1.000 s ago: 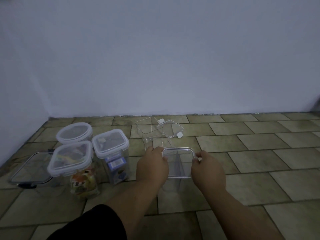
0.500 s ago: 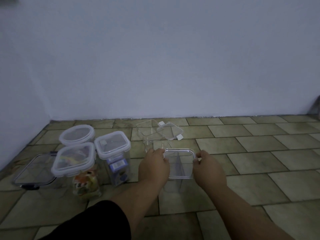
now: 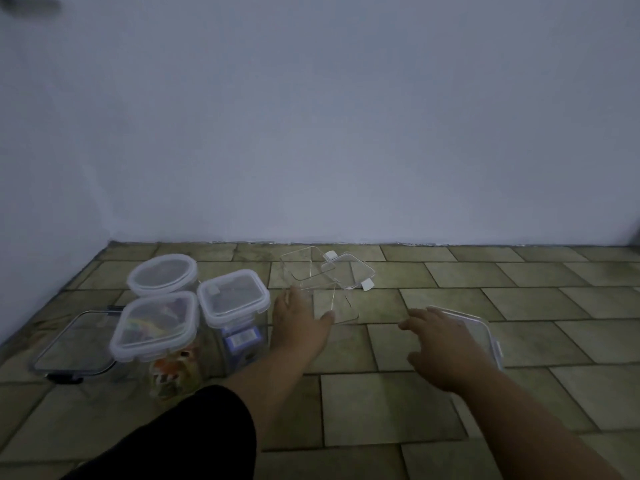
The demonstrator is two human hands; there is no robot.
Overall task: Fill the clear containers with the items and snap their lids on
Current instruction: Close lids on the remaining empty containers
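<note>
A pale wall (image 3: 311,116) fills the upper half of the view and meets a floor (image 3: 450,306) of greenish-brown tiles. On the floor at far left lies a flat container with a dark-rimmed clear lid (image 3: 69,344). Just right of it stands a cluster of three lidded clear containers: a round-lidded container (image 3: 162,274) at the back, a square-lidded container (image 3: 156,323) holding colourful items in front of it, and a second square-lidded container (image 3: 233,295) holding a blue-labelled item to the right, the three close together or touching.

Near the centre, an open clear container (image 3: 332,301) stands on the floor, with another open clear container (image 3: 301,268) just behind it; a loose lid (image 3: 348,270) with white latches rests tilted across the rims at the back.

The left hand (image 3: 299,320), fingers spread and not closed, rests against the left side of the nearer open container, thumb at its front edge. The right hand (image 3: 440,341), also spread and open, lies palm-down on top of a clear lidded container (image 3: 485,332) that stands well right of the open ones; whether the fingers grip it cannot be told. A dark sleeve (image 3: 180,441) covers the left upper arm at the bottom edge.
</note>
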